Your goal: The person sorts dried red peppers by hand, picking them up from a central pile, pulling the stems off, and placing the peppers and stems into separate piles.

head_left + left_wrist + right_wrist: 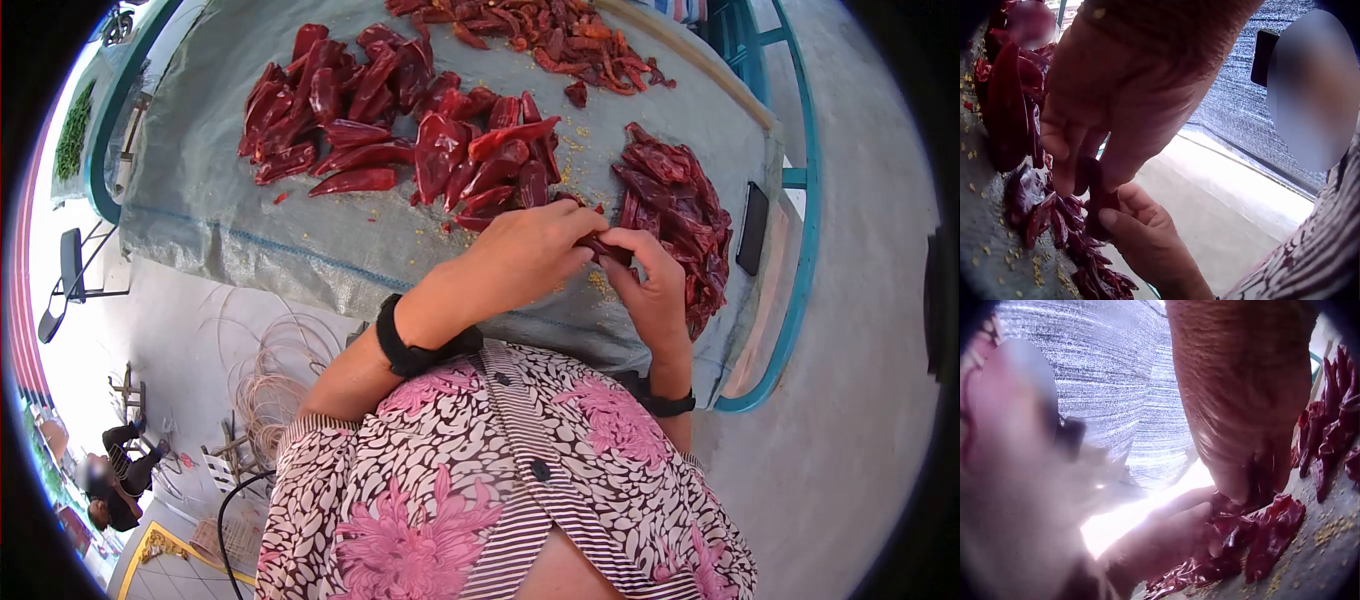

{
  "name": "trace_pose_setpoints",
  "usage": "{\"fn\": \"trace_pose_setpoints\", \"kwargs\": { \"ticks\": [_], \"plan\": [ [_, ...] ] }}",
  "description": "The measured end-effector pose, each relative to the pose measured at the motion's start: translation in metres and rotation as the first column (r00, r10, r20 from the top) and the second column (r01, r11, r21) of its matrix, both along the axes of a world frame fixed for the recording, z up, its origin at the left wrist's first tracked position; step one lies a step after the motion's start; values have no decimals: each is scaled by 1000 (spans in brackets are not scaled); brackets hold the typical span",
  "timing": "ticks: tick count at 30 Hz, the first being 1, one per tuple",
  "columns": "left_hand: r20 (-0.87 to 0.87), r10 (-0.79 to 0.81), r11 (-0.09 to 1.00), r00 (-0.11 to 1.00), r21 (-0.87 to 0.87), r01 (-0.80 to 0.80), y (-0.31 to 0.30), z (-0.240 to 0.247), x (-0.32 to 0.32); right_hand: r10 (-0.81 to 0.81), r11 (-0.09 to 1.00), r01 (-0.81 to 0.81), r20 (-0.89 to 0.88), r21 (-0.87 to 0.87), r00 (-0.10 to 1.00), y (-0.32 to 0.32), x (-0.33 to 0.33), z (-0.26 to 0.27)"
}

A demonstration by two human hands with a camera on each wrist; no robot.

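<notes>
A dark red chili (612, 251) is pinched between both hands over the sheet. My left hand (510, 250) grips its left end with thumb and fingers, while my right hand (652, 290) pinches the other end. Seen from the left wrist, the left hand (1129, 94) is above, with the chili (1102, 212) reaching down to the right hand (1154, 240). The right wrist view has the right hand (1241, 400) large, its fingertips partly hidden, and the left hand (1166, 540) beside it. Glossy whole chilies (440, 155) lie beyond the left hand; flattened ones (680, 200) lie beside the right.
A grey-green sheet (200, 190) lies in a teal metal frame (808, 200), with yellow seeds scattered on it. Small red chili pieces (560, 40) are heaped at the far side. A black flat object (752, 228) lies near the right edge. At lower left a person (120, 480) sits.
</notes>
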State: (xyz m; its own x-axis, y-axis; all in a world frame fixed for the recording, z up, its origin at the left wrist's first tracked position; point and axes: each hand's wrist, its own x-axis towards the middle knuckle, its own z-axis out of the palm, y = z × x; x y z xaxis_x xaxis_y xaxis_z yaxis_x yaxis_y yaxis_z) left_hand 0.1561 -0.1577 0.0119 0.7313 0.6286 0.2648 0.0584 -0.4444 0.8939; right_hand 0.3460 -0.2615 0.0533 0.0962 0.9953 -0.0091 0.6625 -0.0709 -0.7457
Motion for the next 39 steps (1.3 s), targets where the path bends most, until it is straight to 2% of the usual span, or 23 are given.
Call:
{"fn": "trace_pose_setpoints", "kwargs": {
  "ticks": [3,5,6,9,12,16,19,21,23,25,26,28,32,35,36,37,38,39],
  "plan": [
    [-28,19,999,999,-30,-20,3,0,-4,7,999,-6,-11,51,1000,6,0,3],
    [-108,29,997,994,-62,-36,6,8,-8,-106,984,81,155,158,982,11,9,0],
    [-103,79,997,992,2,-80,7,9,-9,-167,970,117,232,215,958,13,16,-3],
    [-79,200,971,977,148,-187,8,10,-11,-315,945,203,540,258,780,21,43,-12],
    [-76,257,953,963,187,-240,10,9,-10,-309,951,239,610,196,730,24,68,-30],
    [-99,279,949,955,180,-259,9,6,-10,-269,961,242,666,135,695,23,67,-32],
    [-91,266,950,960,192,-246,9,6,-11,-279,958,263,591,116,757,22,65,-14],
    [-95,254,954,963,188,-233,9,8,-11,-321,947,297,363,121,875,21,63,-6],
    [-119,241,961,963,165,-220,9,12,-10,-324,945,315,129,84,937,19,60,3],
    [-7,250,957,968,156,-245,10,16,-8,-298,954,300,-93,14,950,20,42,14],
    [48,254,954,966,153,-259,10,17,-6,-229,973,232,-118,10,966,22,33,20],
    [22,200,970,979,134,-202,8,18,-3,-89,996,91,-168,8,982,25,15,29],
    [-79,106,988,991,117,-96,8,13,-5,-71,997,56,-365,-51,928,24,7,24],
    [50,228,962,972,141,-233,7,3,-5,-240,967,204,-276,-152,931,22,19,29],
    [16,252,964,968,79,-252,7,4,-6,-304,947,294,-63,-133,951,22,21,30],
    [-19,272,962,962,17,-272,8,6,-7,-260,955,277,148,-107,954,18,26,27],
    [-54,289,956,956,-43,-291,8,7,-8,-210,963,255,353,-85,912,12,34,21],
    [-18,323,945,946,-50,-324,7,6,-6,-157,971,230,543,-68,825,6,40,13]
  ]
}}
